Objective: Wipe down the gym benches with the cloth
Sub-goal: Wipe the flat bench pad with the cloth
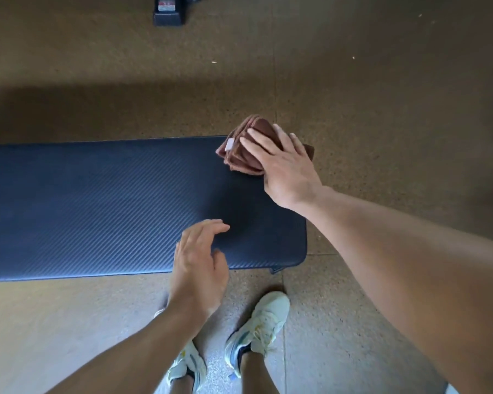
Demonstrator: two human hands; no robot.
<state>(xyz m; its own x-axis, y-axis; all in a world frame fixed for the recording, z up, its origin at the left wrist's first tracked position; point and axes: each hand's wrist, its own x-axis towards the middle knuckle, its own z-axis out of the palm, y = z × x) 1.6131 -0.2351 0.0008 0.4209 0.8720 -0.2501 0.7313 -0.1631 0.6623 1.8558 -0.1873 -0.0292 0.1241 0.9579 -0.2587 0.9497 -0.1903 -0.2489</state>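
A dark blue padded gym bench runs from the left edge to the middle right, its ribbed top facing me. A folded brown cloth with a small white tag lies on the bench's far right corner and hangs partly over the edge. My right hand lies flat on the cloth with the fingers spread, pressing it against the pad. My left hand hovers over the near edge of the bench, fingers loosely apart and holding nothing.
Speckled brown rubber flooring surrounds the bench. A dark weight or equipment base stands on the floor at the top. My feet in pale sneakers stand close to the bench's near right corner.
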